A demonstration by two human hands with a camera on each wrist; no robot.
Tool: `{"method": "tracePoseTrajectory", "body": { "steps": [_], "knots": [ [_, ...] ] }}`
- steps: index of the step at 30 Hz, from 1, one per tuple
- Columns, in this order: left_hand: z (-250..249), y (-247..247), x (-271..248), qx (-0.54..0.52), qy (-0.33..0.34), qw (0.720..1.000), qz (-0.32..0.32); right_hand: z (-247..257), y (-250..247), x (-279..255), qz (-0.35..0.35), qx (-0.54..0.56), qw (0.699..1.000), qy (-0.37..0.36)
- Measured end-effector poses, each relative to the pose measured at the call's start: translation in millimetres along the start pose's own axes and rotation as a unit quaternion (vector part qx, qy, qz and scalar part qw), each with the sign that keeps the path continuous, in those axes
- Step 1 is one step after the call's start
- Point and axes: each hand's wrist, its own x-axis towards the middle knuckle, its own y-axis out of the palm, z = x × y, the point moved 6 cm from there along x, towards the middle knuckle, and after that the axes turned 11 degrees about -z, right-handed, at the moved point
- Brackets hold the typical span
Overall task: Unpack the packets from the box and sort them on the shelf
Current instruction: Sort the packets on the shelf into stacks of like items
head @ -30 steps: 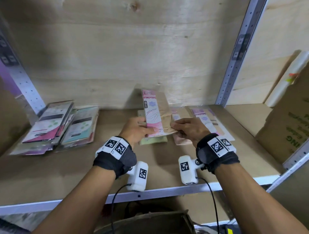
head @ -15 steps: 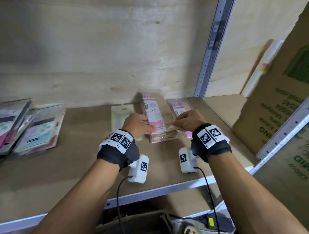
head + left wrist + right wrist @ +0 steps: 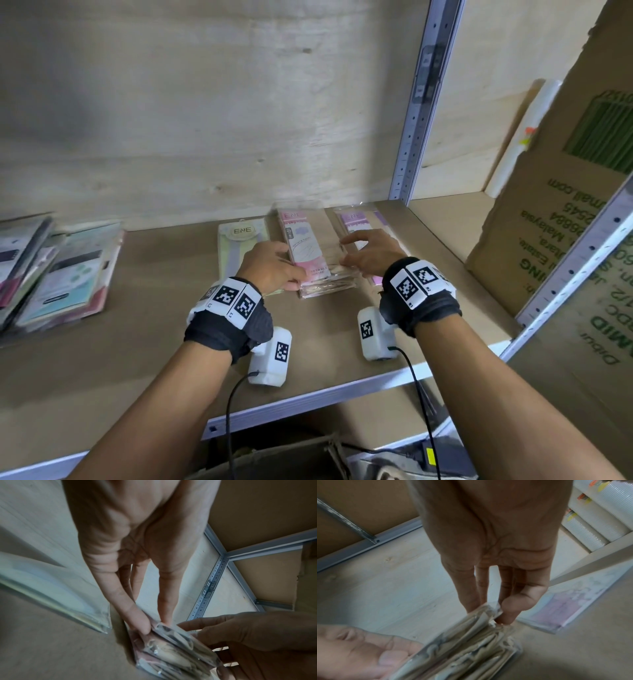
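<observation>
Plywood back wall behind a brown shelf (image 3: 144, 342) w/ a grey metal front edge and a perforated upright at the back right corner. Pink packet stack (image 3: 310, 253) lies flat near the back edge, roughly mid-shelf, long side running front to back. Left hand (image 3: 270, 270) is at the stack's left edge near its front end, fingers straight-ish and pressed vs the side of the stack; wrist view shows fingertips (image 3: 142, 626) on the clear wrapper. Right hand (image 3: 368, 255) is at the stack's right edge, fingers spread and loosely bent, tips (image 3: 506, 614) touching the top right edge of the wrappers; can't tell if it actually pinches. Green packet (image 3: 239, 240) lies flat just left of the stack, partly under the left hand. Purple packet (image 3: 356, 219) lies just right of it, partly under the right hand. Another pile of packets (image 3: 61, 270) sits at the left end, well apart. Cardboard box (image 3: 561, 212) stands off the shelf's right end.
</observation>
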Motion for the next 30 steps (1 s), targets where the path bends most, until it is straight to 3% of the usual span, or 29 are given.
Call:
{"method": "tracePoseTrajectory", "body": {
  "steps": [10, 17, 19, 26, 30],
  "knots": [
    [0, -1, -4, -0.011, -0.010, 1.000, 0.025, 3, 2, 1, 0.008, -0.030, 0.999, -0.025],
    [-2, -69, -2, -0.030, 0.012, 0.995, -0.097, 50, -7, -11, -0.128, 0.018, 0.985, -0.111],
    [-1, -103, -8, -0.032, 0.019, 0.992, -0.119, 70, 2, -21, -0.131, 0.058, 0.982, -0.124],
    [15, -233, -49, -0.037, 0.020, 0.977, -0.211, 144, 102, -71, 0.094, 0.109, 0.980, -0.134],
    [33, -299, -72, -0.043, -0.001, 0.962, -0.268, 187, 170, -86, 0.163, 0.104, 0.976, -0.099]
  ]
}}
